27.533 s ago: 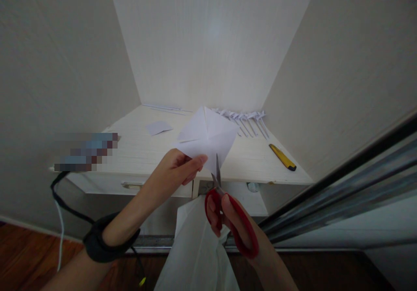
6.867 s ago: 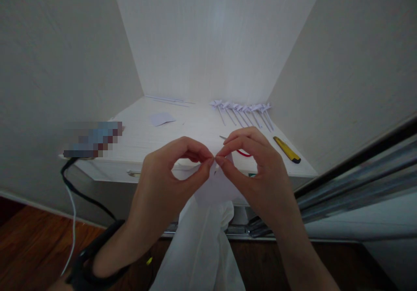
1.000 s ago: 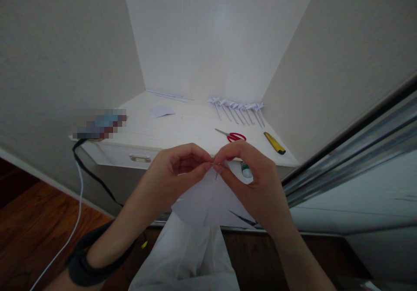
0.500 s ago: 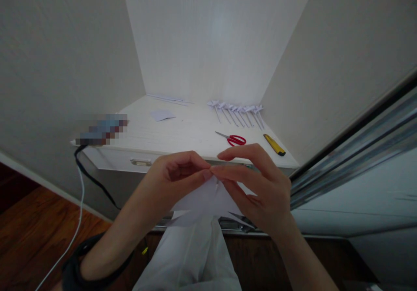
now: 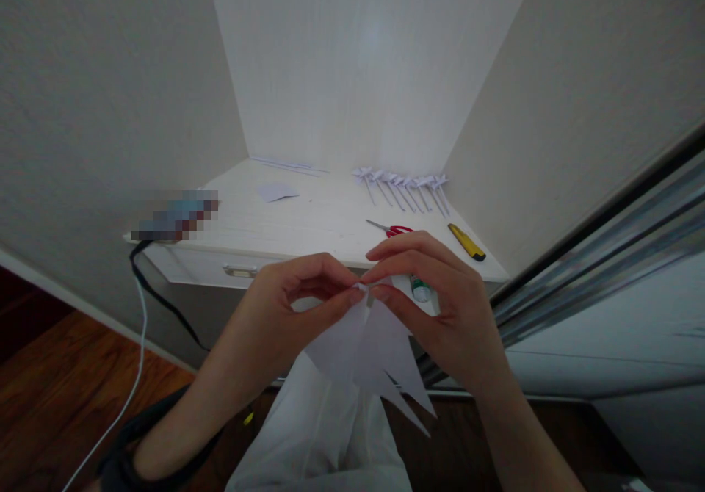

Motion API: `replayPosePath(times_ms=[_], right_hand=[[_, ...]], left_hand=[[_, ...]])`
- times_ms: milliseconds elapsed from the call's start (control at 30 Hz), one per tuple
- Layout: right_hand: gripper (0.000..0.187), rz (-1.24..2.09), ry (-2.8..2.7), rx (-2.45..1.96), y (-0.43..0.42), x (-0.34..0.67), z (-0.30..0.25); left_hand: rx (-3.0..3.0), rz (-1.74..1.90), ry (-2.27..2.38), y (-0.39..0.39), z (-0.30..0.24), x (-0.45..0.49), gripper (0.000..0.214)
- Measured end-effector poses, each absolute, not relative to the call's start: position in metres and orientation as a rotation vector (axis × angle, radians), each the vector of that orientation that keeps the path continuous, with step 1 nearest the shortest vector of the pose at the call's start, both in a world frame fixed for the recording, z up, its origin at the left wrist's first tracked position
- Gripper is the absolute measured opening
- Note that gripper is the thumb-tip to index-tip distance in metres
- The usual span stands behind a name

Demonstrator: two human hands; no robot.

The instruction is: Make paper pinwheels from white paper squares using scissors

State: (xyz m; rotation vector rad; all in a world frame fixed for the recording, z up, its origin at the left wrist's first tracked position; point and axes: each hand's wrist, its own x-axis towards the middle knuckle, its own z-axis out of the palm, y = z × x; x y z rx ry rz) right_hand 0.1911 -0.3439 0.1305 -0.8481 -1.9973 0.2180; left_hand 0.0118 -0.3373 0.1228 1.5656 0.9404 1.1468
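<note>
In front of my lap hangs a white sheet of cut paper (image 5: 352, 356), with slits and pointed ends toward the lower right. My left hand (image 5: 308, 297) pinches its gathered top edge between thumb and fingers. Against the same top spot, my right hand (image 5: 440, 297) presses its thumb and index finger on the paper, the other fingers curved above. The exact fold between the fingertips is hidden. Behind my right hand lie red-handled scissors (image 5: 385, 228), partly covered, and a green and white tube (image 5: 420, 288) with a clear end.
Along the back of the white desk (image 5: 330, 220) stand several paper pinwheels on sticks (image 5: 402, 183). Thin white paper sticks (image 5: 289, 165) and a loose paper piece (image 5: 278, 192) lie left of them. A yellow utility knife (image 5: 466, 242) rests near the right edge. Cables (image 5: 165, 305) hang at left.
The cut paper has swung so its points show lower and to the right. My right thumb has come up to the pinched top, and the green and white tube has come into sight.
</note>
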Motion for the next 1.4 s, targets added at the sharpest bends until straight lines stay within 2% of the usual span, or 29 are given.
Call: replayPosePath(times_ms=[433, 733, 1133, 1400], right_hand=[[0.009, 0.164, -1.903, -0.905, -0.3471, 0.1854, 0.1293], [0.009, 0.379, -1.927, -0.921, -0.3428, 0.1882, 0.1339], [0.011, 0.142, -1.972, -0.974, -0.3446, 0.1835, 0.1267], [0.009, 0.234, -1.906, -0.950, -0.3451, 0.1831, 0.1270]], left_hand=[[1.955, 1.225, 1.134, -0.3409, 0.1233, 0.0128, 0.009], [2.003, 1.235, 1.170, -0.3418, 0.1243, 0.0144, 0.006], [1.962, 1.193, 1.111, -0.3389, 0.1237, 0.0157, 0.011], [2.058, 1.297, 1.160, -0.3428, 0.1248, 0.0150, 0.014]])
